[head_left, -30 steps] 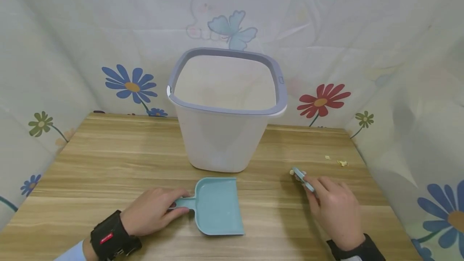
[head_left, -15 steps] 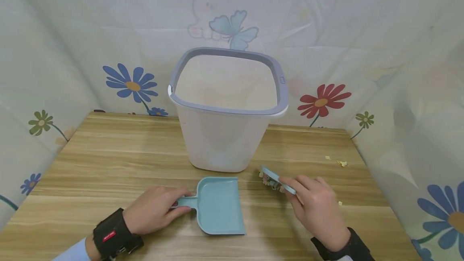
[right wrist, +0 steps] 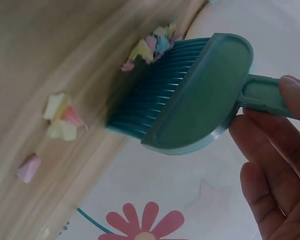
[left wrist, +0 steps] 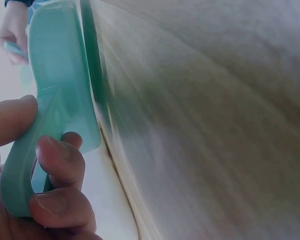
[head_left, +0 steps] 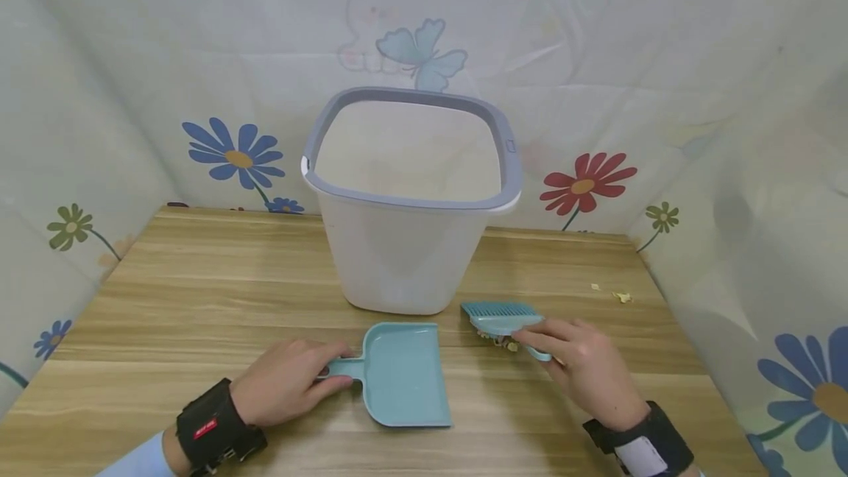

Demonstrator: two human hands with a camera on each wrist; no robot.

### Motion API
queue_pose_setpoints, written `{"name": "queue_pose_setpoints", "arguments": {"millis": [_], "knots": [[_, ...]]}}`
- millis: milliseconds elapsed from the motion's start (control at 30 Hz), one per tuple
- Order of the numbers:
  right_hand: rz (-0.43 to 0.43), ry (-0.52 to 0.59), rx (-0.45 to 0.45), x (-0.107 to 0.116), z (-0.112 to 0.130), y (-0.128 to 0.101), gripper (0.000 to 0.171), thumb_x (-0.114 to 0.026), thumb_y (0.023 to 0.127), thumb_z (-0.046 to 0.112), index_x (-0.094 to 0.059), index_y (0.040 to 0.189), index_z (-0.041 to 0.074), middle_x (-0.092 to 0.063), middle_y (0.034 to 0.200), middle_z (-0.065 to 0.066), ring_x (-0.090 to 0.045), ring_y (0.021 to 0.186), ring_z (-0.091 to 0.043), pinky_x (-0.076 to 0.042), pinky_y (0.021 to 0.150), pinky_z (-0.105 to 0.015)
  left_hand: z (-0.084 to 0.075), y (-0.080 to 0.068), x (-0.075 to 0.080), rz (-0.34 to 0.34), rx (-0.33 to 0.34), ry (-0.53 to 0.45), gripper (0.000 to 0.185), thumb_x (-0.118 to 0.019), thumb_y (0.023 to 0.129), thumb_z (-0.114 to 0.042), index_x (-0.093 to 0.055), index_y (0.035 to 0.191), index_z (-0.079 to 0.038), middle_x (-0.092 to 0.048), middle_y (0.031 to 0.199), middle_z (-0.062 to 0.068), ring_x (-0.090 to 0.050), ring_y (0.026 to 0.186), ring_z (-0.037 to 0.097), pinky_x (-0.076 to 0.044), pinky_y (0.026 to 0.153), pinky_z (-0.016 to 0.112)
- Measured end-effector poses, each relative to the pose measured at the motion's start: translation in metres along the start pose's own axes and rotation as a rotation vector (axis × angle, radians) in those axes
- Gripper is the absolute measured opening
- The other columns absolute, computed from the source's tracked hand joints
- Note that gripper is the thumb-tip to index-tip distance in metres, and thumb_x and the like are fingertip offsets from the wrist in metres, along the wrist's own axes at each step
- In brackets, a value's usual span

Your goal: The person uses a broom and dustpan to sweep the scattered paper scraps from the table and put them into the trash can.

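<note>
Teal dustpan (head_left: 405, 372) in left hand (head_left: 288, 381), brush (head_left: 501, 318) in right hand (head_left: 586, 369)

No readable text, number or brand anywhere. Small red tag with tiny white marks on the black left wristband (head_left: 213, 425), too small to make out. Blank white patch on the black right wristband (head_left: 645, 447), nothing legible. No lettering visible on the dustpan (head_left: 405, 374), hand brush (head_left: 500, 316) or white bin (head_left: 404, 249). Only printed flowers, a butterfly and a rabbit on the backdrop cloth (head_left: 132, 79), no words.
</note>
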State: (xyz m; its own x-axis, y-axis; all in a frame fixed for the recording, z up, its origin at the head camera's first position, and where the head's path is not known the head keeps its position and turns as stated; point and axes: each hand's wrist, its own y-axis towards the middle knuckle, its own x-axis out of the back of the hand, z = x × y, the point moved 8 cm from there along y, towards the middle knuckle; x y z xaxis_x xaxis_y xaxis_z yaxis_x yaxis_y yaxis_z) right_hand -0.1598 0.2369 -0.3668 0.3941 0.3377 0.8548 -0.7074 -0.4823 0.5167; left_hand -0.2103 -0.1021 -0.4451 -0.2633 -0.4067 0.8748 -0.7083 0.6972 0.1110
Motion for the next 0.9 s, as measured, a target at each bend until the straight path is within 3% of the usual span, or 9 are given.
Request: {"name": "queue_pose_setpoints", "arguments": {"millis": [233, 300, 367, 400, 467, 567, 700, 767, 900], "knots": [[0.054, 0.104, 0.054, 0.004, 0.026, -0.018, 0.066, -0.092, 0.059, -0.01, -0.08, 0.114, 0.024, -0.076, 0.112, 0.007, -0.07, 0.091, -0.012, -0.057, 0.072, -0.026, 0.0, 0.0, 0.0, 0.008, 0.001, -0.007, 0.03, -0.061, 0.103, -0.049, -0.068, 0.121, -0.026, -0.067, 0.092, -0.021, -0.054, 0.072, -0.006, -0.047, 0.066, 0.021], [0.054, 0.146, 0.09, 0.007, 0.034, -0.021, 0.047, -0.089, 0.077, 0.003, -0.079, 0.116, 0.026, -0.076, 0.114, 0.007, -0.07, 0.091, -0.012, -0.055, 0.075, -0.022, 0.0, 0.0, 0.001, 0.006, 0.002, -0.003, 0.029, -0.063, 0.102, -0.047, -0.068, 0.121, -0.025, -0.067, 0.091, -0.021, -0.053, 0.072, -0.006, -0.047, 0.065, 0.022], [0.029, 0.183, 0.123, 0.012, 0.04, -0.022, 0.024, -0.077, 0.096, 0.018, -0.078, 0.118, 0.027, -0.076, 0.113, 0.007, -0.069, 0.09, -0.012, -0.054, 0.077, -0.018, 0.0, 0.0, 0.002, 0.004, 0.002, 0.002, 0.028, -0.064, 0.102, -0.045, -0.068, 0.121, -0.025, -0.067, 0.091, -0.02, -0.054, 0.072, -0.006, -0.048, 0.066, 0.022], [0.003, 0.206, 0.143, 0.015, 0.042, -0.022, 0.019, -0.068, 0.102, 0.024, -0.078, 0.118, 0.025, -0.076, 0.113, 0.006, -0.069, 0.09, -0.012, -0.053, 0.079, -0.017, 0.0, 0.0, 0.002, 0.003, 0.002, 0.005, 0.028, -0.065, 0.102, -0.045, -0.068, 0.12, -0.025, -0.068, 0.092, -0.02, -0.054, 0.072, -0.006, -0.048, 0.066, 0.022], [-0.057, 0.241, 0.167, 0.021, 0.044, -0.019, 0.032, -0.049, 0.11, 0.033, -0.078, 0.118, 0.021, -0.075, 0.11, 0.005, -0.069, 0.09, -0.011, -0.053, 0.08, -0.016, 0.0, -0.001, 0.002, 0.003, 0.001, 0.009, 0.028, -0.064, 0.102, -0.045, -0.068, 0.12, -0.025, -0.07, 0.095, -0.019, -0.054, 0.074, -0.006, -0.049, 0.067, 0.023], [-0.178, 0.272, 0.159, 0.035, 0.041, -0.013, 0.033, -0.054, 0.109, 0.034, -0.079, 0.114, 0.014, -0.075, 0.1, 0.003, -0.067, 0.082, -0.009, -0.052, 0.072, -0.014, 0.0, -0.001, 0.001, 0.008, -0.002, 0.007, 0.029, -0.063, 0.102, -0.047, -0.068, 0.121, -0.025, -0.072, 0.1, -0.017, -0.055, 0.075, -0.006, -0.05, 0.068, 0.024], [-0.286, 0.225, 0.043, 0.054, 0.03, -0.004, 0.034, -0.059, 0.106, 0.037, -0.08, 0.109, 0.01, -0.075, 0.09, 0.004, -0.067, 0.074, -0.007, -0.052, 0.067, -0.013, 0.001, -0.001, 0.0, 0.014, -0.004, -0.003, 0.029, -0.063, 0.102, -0.047, -0.068, 0.122, -0.025, -0.073, 0.104, -0.016, -0.056, 0.075, -0.006, -0.051, 0.069, 0.023], [-0.315, 0.176, -0.029, 0.061, 0.024, 0.0, 0.034, -0.061, 0.105, 0.036, -0.08, 0.106, 0.008, -0.077, 0.088, 0.001, -0.071, 0.072, -0.009, -0.054, 0.066, -0.013, 0.001, 0.0, 0.0, 0.014, -0.006, -0.006, 0.028, -0.064, 0.102, -0.045, -0.068, 0.122, -0.026, -0.073, 0.106, -0.016, -0.056, 0.076, -0.006, -0.051, 0.069, 0.023], [-0.312, 0.081, -0.165, 0.063, 0.013, 0.007, 0.019, -0.07, 0.093, 0.018, -0.079, 0.097, 0.002, -0.078, 0.083, -0.008, -0.073, 0.062, -0.014, -0.054, 0.057, -0.015, 0.001, -0.001, 0.001, 0.016, -0.01, -0.013, 0.027, -0.065, 0.102, -0.042, -0.069, 0.123, -0.025, -0.074, 0.108, -0.015, -0.056, 0.078, -0.006, -0.051, 0.071, 0.023]]}}
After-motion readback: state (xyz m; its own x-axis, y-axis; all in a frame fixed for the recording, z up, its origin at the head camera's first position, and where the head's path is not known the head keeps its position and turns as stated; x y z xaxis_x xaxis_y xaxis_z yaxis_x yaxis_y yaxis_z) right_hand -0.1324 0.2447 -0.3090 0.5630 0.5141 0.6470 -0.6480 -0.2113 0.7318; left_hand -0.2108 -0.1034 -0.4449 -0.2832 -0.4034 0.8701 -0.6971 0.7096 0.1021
